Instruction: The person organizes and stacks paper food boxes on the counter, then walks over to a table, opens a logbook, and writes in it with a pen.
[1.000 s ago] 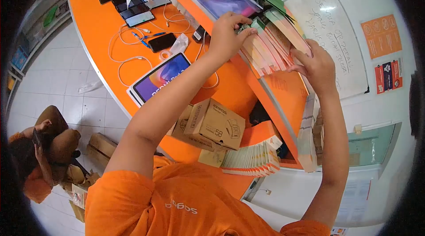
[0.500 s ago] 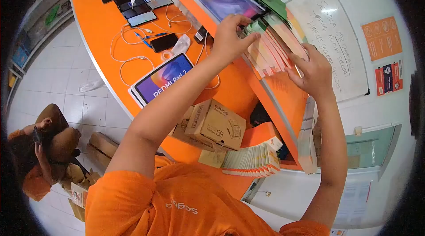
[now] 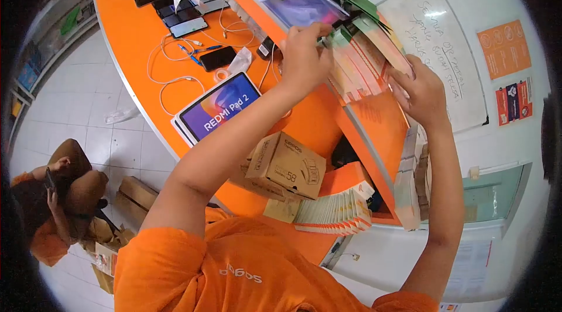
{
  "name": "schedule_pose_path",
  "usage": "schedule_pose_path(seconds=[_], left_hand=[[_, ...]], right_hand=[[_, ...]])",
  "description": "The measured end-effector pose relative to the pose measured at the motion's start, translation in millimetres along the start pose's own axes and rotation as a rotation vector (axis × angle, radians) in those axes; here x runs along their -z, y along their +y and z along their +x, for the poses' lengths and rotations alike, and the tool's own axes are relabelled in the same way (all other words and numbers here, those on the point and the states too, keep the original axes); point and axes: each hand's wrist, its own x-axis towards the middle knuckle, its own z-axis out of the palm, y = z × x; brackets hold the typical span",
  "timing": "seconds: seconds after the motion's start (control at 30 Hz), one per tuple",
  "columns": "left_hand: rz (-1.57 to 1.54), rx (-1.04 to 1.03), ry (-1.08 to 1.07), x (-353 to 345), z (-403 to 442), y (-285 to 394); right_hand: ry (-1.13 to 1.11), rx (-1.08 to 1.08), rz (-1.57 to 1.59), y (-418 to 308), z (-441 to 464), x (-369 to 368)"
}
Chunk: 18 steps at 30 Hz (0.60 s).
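A tight row of thin orange, white and green packets [image 3: 358,69] stands on the orange counter ledge [image 3: 374,148]; I cannot tell whether they are booklets or slim boxes. My left hand [image 3: 307,57] is closed at the row's left edge, its fingers bent over the green corner and partly hidden. On the far side, my right hand [image 3: 418,89] grips the right edge, thumb against the packets. Both hands press on the row from opposite sides.
A tablet box [image 3: 219,107] lies on the orange desk [image 3: 132,31] near phones [image 3: 218,58] and white cables. Closer in are a cardboard box [image 3: 287,165] and more thin packets [image 3: 333,212]. A whiteboard [image 3: 439,36] stands behind the ledge. A seated person [image 3: 64,195] holds a phone at left.
My left hand has shifted slightly left, its thumb drawn back off the packets' top. My right hand has moved a little right and down along the row.
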Motion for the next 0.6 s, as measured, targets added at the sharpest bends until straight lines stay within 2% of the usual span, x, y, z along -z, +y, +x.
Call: schedule_pose_path(seconds=[0.07, 0.17, 0.27, 0.37, 0.47, 0.6], left_hand=[[-0.017, 0.003, -0.007, 4.4, 0.9, 4.2], [0.143, -0.450, -0.012, 15.2, 23.6, 5.1], [0.178, -0.871, -0.232, 18.4, 41.5, 44.4], [0.159, -1.118, -0.383, -7.9, 61.6, 70.7], [0.169, -1.105, -0.649, -46.8, 83.5, 74.6], [0.411, -1.163, -0.777, -57.5, 101.5, 90.9]], right_hand=[[0.056, 0.000, -0.031, 0.1, -2.0, -6.2], [0.101, 0.037, 0.020, -7.6, -1.2, -7.3], [0.131, 0.097, 0.050, -5.4, -6.3, -11.5], [0.053, 0.091, 0.105, 7.8, -7.3, -11.8], [-0.038, 0.083, 0.117, 21.6, -10.7, -11.3], [0.234, -0.012, 0.117, 9.3, -20.3, -18.4]])
